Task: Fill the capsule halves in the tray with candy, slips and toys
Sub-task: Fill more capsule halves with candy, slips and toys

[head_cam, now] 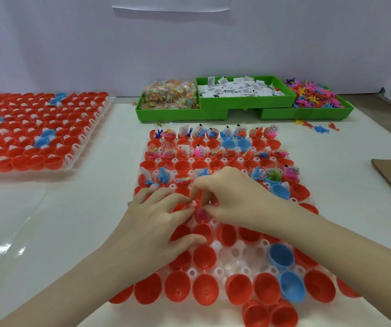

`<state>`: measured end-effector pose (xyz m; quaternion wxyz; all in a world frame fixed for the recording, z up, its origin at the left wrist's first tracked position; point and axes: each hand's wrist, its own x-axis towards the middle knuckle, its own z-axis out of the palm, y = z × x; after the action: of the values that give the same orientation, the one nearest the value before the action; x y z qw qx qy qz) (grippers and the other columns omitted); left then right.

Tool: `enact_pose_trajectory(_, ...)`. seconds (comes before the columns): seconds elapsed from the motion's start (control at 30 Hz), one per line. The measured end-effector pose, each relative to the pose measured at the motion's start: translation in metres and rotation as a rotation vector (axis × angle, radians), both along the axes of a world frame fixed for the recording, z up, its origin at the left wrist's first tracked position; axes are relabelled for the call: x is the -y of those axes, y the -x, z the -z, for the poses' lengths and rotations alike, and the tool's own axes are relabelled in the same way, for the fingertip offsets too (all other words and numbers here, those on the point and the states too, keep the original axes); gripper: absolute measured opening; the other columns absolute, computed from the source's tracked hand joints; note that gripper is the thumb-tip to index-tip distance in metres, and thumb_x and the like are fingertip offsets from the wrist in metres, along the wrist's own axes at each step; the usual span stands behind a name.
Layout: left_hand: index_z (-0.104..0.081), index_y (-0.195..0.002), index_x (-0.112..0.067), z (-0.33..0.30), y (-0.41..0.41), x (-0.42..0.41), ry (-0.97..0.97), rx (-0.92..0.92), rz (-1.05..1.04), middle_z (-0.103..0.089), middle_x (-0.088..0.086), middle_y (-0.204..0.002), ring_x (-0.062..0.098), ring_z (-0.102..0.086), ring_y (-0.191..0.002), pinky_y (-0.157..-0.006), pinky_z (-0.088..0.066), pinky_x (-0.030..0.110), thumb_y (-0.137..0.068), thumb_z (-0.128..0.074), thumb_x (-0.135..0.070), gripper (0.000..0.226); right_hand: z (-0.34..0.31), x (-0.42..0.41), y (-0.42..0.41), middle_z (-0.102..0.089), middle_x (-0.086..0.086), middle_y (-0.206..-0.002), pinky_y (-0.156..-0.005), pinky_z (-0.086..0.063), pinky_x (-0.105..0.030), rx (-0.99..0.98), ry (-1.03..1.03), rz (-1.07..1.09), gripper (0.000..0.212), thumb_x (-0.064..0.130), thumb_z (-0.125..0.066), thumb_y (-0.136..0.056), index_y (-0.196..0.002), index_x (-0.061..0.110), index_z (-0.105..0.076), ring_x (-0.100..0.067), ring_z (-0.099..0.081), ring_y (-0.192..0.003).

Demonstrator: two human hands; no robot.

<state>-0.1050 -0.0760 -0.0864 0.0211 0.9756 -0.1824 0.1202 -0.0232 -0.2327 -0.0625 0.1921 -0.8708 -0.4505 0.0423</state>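
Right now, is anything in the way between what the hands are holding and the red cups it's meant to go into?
Nothing visible blocks it. The left hand and right hand pinch a small candy packet directly over the tray, and the empty red capsule halves just below sit open-mouthed with nothing covering them.

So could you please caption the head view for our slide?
Both hands fill capsule halves in the tray.

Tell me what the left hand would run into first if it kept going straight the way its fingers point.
Most likely the right hand: the left hand points up and right across the tray, its fingertips nearly touching the right hand's over a small pink piece. Depth there is unclear.
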Motion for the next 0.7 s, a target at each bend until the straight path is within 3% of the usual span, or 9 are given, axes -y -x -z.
enact_pose_trajectory(0.1,-0.076,-0.089,-0.020,0.001,0.001,0.000,-0.003,0.021,0.009,-0.071,-0.005,-0.093,0.019,-0.067,-0.089,-0.086,-0.045,0.036,-0.078,-0.038,-0.060,0.056,0.002,0.000,0.002,-0.061,0.002,-0.087,-0.073,-0.046,-0.030,0.153,0.057,-0.054,0.025,0.011,-0.053,-0.086,-0.108,0.017,-0.061,-0.013,-0.052,-0.083)
enact_pose_trajectory(0.2,-0.075,-0.089,-0.021,0.000,0.001,-0.002,0.067,0.110,-0.027,-0.070,-0.004,-0.099,0.017,-0.062,-0.098,-0.091,-0.029,0.039,-0.076,-0.040,-0.063,0.056,0.002,0.002,0.004,-0.059,0.001,-0.090,-0.069,-0.043,-0.029,0.269,0.066,-0.065,0.027,0.018,-0.052,-0.087,-0.113,0.018,-0.058,-0.016,-0.053,-0.084)
enact_pose_trajectory(0.33,-0.073,-0.085,-0.024,-0.012,-0.014,-0.010,0.326,0.302,-0.105,-0.066,-0.010,-0.099,0.007,-0.051,-0.098,-0.092,-0.025,0.041,-0.081,-0.044,-0.057,0.043,-0.015,0.016,-0.006,-0.066,0.011,-0.087,-0.070,-0.041,-0.024,0.105,-0.088,0.051,0.024,0.037,-0.063,-0.082,-0.104,0.027,-0.067,-0.002,-0.050,-0.077)
enact_pose_trajectory(0.5,-0.067,-0.073,-0.028,-0.030,-0.065,-0.023,0.625,0.282,-0.171,-0.062,-0.017,-0.087,0.011,-0.057,-0.087,-0.085,-0.038,0.058,-0.079,-0.046,-0.052,0.032,-0.026,0.062,-0.054,-0.066,0.016,-0.064,-0.058,-0.043,-0.019,0.021,-0.334,0.365,0.012,0.037,-0.066,-0.075,-0.073,0.027,-0.072,-0.003,-0.057,-0.060)
enact_pose_trajectory(0.57,-0.068,-0.071,-0.023,-0.030,-0.093,-0.032,0.676,0.262,-0.222,-0.061,-0.015,-0.083,0.014,-0.057,-0.086,-0.084,-0.043,0.047,-0.081,-0.054,-0.049,0.031,-0.022,0.085,-0.082,-0.066,0.013,-0.059,-0.052,-0.038,-0.012,0.027,-0.469,0.521,0.011,0.032,-0.067,-0.075,-0.065,0.026,-0.070,-0.004,-0.056,-0.056)
enact_pose_trajectory(0.63,-0.070,-0.075,-0.016,-0.026,-0.124,-0.044,0.676,0.245,-0.280,-0.062,-0.006,-0.084,0.017,-0.056,-0.087,-0.078,-0.040,0.027,-0.086,-0.064,-0.033,0.021,-0.015,0.105,-0.115,-0.065,0.010,-0.059,-0.053,-0.038,-0.012,0.061,-0.511,0.667,0.014,0.025,-0.069,-0.077,-0.064,0.024,-0.069,-0.005,-0.055,-0.057)
enact_pose_trajectory(0.7,-0.071,-0.084,-0.011,-0.021,-0.158,-0.056,0.642,0.213,-0.330,-0.064,0.001,-0.091,0.017,-0.054,-0.089,-0.075,-0.037,0.027,-0.088,-0.060,-0.024,0.018,-0.007,0.121,-0.150,-0.064,0.012,-0.061,-0.058,-0.042,-0.022,0.081,-0.494,0.790,0.017,0.022,-0.069,-0.080,-0.063,0.023,-0.066,-0.007,-0.057,-0.062)
